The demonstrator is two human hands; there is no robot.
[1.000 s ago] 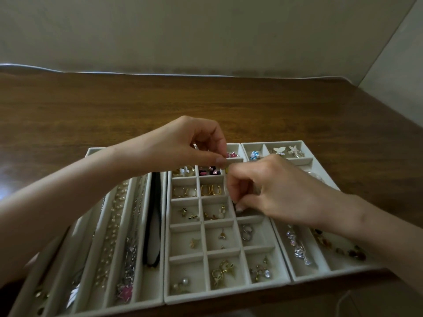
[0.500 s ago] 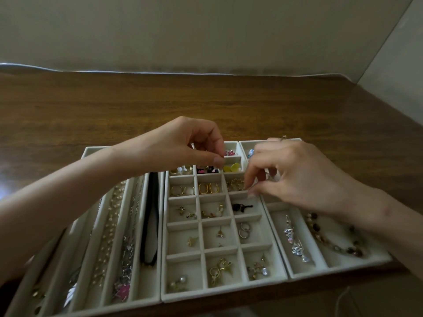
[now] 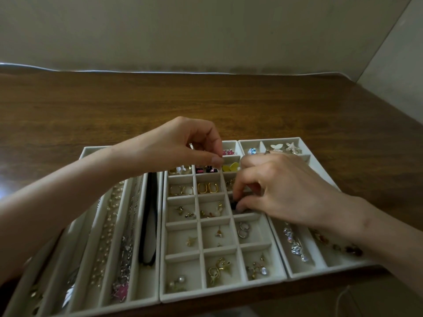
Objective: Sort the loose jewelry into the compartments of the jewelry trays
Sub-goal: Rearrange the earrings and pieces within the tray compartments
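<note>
Counter (image 3: 206, 99): brown wood, smooth and a little glossy; wide free room behind the trays, up to a pale wall (image 3: 206, 30).
Trays: pale felt rectangles touching side by side at the near edge; left tray (image 3: 135, 225) has long lanes, middle tray (image 3: 217, 294) has small square cells, and right tray (image 3: 332, 269) has both.
Left hand (image 3: 183, 147): over the far cells, thumb against curled fingertips; what it holds I cannot tell.
Right hand (image 3: 286, 186): pinches a small dark piece (image 3: 234, 205) in a right-column cell of the middle tray.

open tabletop (image 3: 206, 99) at back, L hand (image 3: 174, 147) & R hand (image 3: 286, 191) block mid tray (image 3: 217, 294) far cells, near cells reachable
</note>
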